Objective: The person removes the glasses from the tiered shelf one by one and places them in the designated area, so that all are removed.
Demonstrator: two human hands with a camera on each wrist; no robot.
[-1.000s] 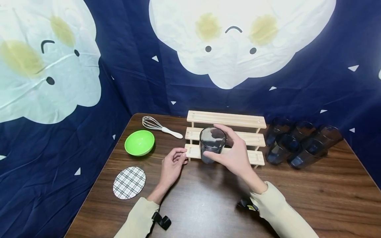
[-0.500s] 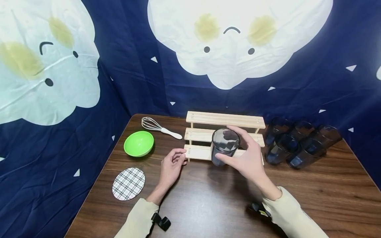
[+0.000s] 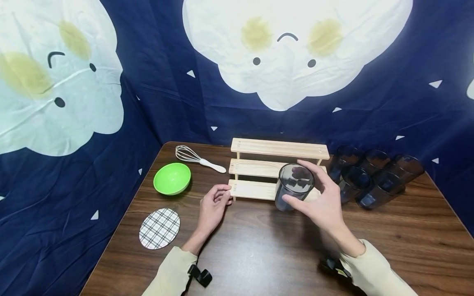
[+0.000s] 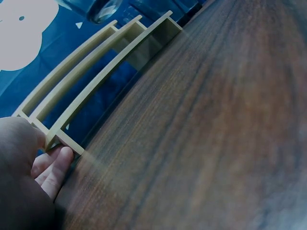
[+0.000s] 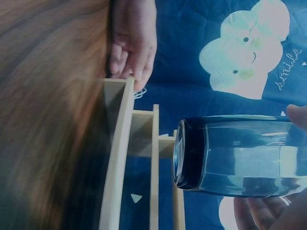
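Note:
A smoky dark glass tumbler is upright in my right hand, its thumb at the near side and fingers round the far side. In the right wrist view, the tumbler's base hangs in the air close to the shelf steps. The pale wooden three-step shelf stands on the table, partly hidden behind the tumbler and hand. My left hand pinches the left end of its lowest step; in the left wrist view, fingertips press against that end piece.
Several dark tumblers stand close together right of the shelf. At left are a green bowl, a white whisk and a round checked coaster. Behind the wooden table hangs a blue cloth with cloud faces.
My right hand has carried the tumbler to the right along the front of the shelf, and slightly nearer me. The left hand has stayed at the shelf's left end.

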